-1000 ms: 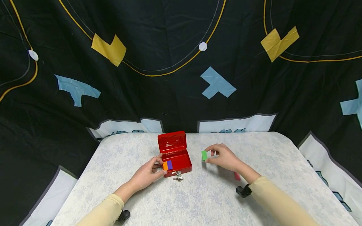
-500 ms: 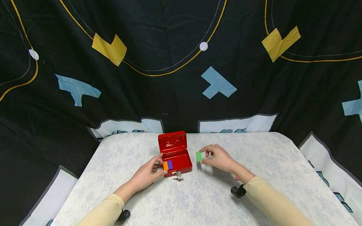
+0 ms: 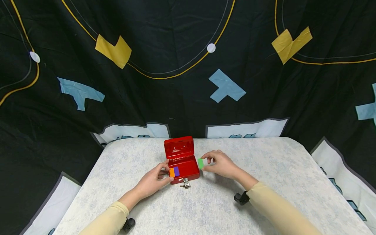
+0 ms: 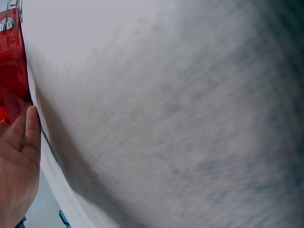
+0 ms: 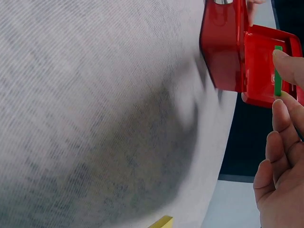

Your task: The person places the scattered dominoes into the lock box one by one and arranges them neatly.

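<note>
A small red cash box [image 3: 189, 168] stands on the table with its lid raised at the back and a metal lock at its front. Inside, against its left wall, an orange block [image 3: 171, 172] sits beside a purple block [image 3: 176, 171]. My left hand [image 3: 151, 179] grips the box's left side, thumb near the front corner and index finger farther back. Between thumb and index finger, my right hand [image 3: 220, 164] pinches a flat green block [image 3: 200, 163] upright, right at the box's right wall. In the right wrist view the green block [image 5: 278, 71] overlaps the open lid.
Keys or a small latch piece [image 3: 185, 184] hang at the lock. Part of a yellow block [image 5: 164, 222] shows at the bottom of the right wrist view. A pale patterned cloth covers the table [image 3: 176, 212]; a black curtain [image 3: 164, 107] hangs behind it.
My right hand has carried the green block leftward to the box's right side. A pink-red block seen earlier is now hidden by the right forearm. The left hand stays put.
</note>
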`<state>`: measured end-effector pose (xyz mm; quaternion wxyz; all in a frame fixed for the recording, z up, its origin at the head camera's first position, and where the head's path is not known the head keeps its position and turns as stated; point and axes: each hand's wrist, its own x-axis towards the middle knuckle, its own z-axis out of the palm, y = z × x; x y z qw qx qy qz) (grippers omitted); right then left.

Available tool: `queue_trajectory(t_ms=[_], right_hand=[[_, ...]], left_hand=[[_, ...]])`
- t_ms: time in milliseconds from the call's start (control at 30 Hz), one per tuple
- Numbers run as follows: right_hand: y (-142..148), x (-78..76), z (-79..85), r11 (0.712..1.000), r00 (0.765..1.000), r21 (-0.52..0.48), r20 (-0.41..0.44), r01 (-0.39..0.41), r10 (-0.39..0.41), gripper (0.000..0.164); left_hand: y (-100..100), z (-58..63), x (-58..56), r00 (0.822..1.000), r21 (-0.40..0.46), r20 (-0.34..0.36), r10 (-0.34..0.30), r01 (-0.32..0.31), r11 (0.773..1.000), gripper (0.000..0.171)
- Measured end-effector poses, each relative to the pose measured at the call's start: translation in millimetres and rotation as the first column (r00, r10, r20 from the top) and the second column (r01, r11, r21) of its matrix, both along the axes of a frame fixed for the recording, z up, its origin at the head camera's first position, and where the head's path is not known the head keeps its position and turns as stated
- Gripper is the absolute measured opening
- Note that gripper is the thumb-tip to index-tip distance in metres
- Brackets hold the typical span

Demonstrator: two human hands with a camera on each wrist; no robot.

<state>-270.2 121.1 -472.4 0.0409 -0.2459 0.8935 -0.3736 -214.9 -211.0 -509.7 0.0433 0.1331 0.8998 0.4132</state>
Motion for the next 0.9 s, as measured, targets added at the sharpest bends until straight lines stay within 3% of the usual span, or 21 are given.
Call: queue_trajectory(t_ms=[400,900], right_hand=[[-13.2,-1.8,-0.1,0.999,0.999,-0.006,-0.014,-0.043,0.043,0.036],[-32.3,-7.8,-6.1,0.998,0.999,0.038,-0.003,-0.04,0.041,0.037]], left_hand=[[0.0,-0.6,0.0,1.0,-0.002,-0.01,-0.004,0.004,1.0,0.042],[0.8,0.1,-0.4,1.0,-0.003,0.013,0.017,-0.017,1.0,0.038]])
